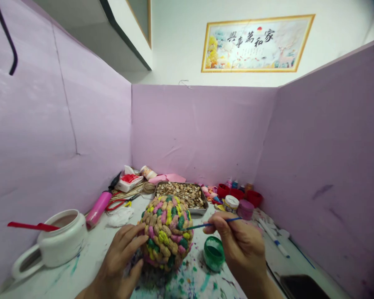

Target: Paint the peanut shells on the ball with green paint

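A round ball covered in peanut shells (166, 232) stands on the paint-stained table, its shells partly painted pink, yellow and green, others plain tan. My left hand (120, 257) rests against the ball's left side, fingers apart, touching its surface. Between the thumb and fingers of my right hand (239, 245) is a thin blue paintbrush (227, 220), its green tip at the right side of the ball. Just left of my right hand, a small open jar of green paint (214, 254) sits on the table.
A metal tray of shell pieces (202, 195) lies behind the ball. At left are a white mug (62, 236), a pink bottle (99, 209) and red-handled scissors (115, 204). Paint jars (231, 203), red cups (254, 199), a marker (277, 243) and a dark phone-like object (303, 286) are at right.
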`<state>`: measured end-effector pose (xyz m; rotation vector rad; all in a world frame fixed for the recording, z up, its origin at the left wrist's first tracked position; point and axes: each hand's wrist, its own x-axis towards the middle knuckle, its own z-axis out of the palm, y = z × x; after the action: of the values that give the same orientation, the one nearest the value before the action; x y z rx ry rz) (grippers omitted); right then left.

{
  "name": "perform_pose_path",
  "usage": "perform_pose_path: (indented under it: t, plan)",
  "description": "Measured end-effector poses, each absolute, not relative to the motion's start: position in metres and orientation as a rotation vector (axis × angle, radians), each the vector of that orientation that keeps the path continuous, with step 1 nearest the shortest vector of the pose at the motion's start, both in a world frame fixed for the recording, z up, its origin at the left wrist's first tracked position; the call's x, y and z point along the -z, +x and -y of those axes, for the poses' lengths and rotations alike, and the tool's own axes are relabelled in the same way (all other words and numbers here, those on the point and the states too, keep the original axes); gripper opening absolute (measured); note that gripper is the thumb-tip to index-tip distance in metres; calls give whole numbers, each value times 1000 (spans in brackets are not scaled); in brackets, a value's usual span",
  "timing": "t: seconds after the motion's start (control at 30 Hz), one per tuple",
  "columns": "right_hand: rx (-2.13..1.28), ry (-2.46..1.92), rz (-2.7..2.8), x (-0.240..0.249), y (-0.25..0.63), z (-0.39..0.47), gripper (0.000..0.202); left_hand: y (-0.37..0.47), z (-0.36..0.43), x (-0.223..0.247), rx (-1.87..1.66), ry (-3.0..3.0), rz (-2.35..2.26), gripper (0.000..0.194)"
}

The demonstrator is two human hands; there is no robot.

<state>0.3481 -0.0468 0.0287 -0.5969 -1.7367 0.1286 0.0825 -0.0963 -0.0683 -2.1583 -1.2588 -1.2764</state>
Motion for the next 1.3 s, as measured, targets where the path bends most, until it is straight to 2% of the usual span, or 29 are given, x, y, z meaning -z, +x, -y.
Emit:
perform_pose_path:
  t: [0.33, 0.53, 0.73, 0.9, 1.1, 1.3]
  plan:
    - [-100, -588, 1742, -30, 346, 49, 19, 81, 95, 69, 1300, -2153, 1270, 45]
    - [-206, -627, 1605, -31, 344, 45, 22, 79, 93, 68, 1313, -2129, 1286, 41]
    - [-290, -676, 1572, -30, 343, 40, 22, 71, 90, 68, 1240, -2195, 1259, 47]
    - [-339, -673, 1529, -32, 346, 38, 22, 66, 87, 69, 1243, -2170, 1258, 44]
    - [-297, -643, 1546, -29, 342, 37, 24, 63, 87, 67, 1169, -2195, 1247, 48]
    - [-430, -652, 1533, -29, 340, 37, 26, 62, 86, 67, 1153, -2206, 1253, 49]
